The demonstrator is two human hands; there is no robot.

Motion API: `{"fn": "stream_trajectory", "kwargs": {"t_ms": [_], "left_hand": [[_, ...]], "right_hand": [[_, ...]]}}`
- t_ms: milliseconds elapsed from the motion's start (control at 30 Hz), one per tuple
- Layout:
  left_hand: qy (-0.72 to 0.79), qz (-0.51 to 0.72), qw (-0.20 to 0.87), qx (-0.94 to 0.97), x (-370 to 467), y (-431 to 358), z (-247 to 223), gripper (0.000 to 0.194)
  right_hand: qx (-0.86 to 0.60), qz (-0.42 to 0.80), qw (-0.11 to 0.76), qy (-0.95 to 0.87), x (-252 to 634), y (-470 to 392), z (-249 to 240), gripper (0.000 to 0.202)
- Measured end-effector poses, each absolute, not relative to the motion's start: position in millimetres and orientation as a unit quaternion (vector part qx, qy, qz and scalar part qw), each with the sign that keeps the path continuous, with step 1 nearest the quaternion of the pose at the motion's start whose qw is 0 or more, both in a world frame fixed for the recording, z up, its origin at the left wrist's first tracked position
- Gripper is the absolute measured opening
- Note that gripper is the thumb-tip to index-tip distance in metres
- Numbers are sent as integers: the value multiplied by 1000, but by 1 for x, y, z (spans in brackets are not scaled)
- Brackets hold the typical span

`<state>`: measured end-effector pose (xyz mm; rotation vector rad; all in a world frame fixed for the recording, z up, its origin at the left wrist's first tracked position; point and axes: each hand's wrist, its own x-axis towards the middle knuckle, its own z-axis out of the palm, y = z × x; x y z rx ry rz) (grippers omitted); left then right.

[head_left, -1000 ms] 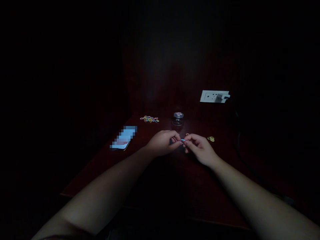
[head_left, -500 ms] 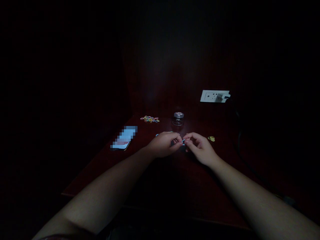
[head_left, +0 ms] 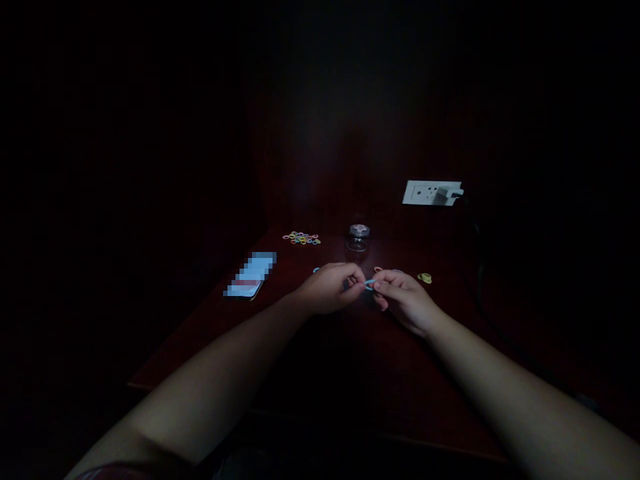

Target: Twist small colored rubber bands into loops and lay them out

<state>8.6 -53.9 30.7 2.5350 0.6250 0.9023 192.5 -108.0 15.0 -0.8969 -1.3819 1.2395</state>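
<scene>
Between my two hands a small light-blue hair tie (head_left: 369,283) is held just above the table. The fingertips of my left hand (head_left: 333,288) pinch its left end. My right hand (head_left: 406,301) has thumb and forefinger closed on its right end, with the other fingers curled below. Behind my right fingers lies a reddish-orange hair tie (head_left: 378,270), and part of another blue loop (head_left: 316,271) shows beyond my left hand. A little pile of yellow hair ties (head_left: 425,278) rests to the right.
A mixed heap of coloured hair ties (head_left: 301,238) lies at the back left. Near the wall stands a clear lidded jar (head_left: 359,239). A phone (head_left: 251,275) lies on the left of the dark red table (head_left: 320,373). A wall socket (head_left: 430,193) holds a plug with a cable.
My right hand has shifted slightly right, away from the left, and more of the blue hair tie shows between them. The reddish-orange one behind has come into clearer view.
</scene>
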Motion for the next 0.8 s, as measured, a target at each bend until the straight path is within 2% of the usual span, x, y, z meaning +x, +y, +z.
{"fn": "stream_trajectory", "kwargs": {"t_ms": [100, 267, 467, 633, 800], "left_hand": [[228, 332, 236, 885, 10, -56, 30, 13], [236, 341, 351, 840, 16, -60, 29, 19], [248, 353, 373, 822, 18, -59, 26, 23], [262, 353, 360, 823, 18, -59, 26, 16], [251, 346, 384, 819, 18, -61, 26, 26]], "right_hand": [[-373, 520, 531, -556, 191, -109, 16, 22], [-409, 453, 529, -590, 193, -106, 13, 21], [-424, 405, 571, -574, 193, -103, 8, 21], [-430, 376, 576, -585, 191, -104, 10, 23], [-456, 335, 561, -605, 188, -106, 13, 27]]}}
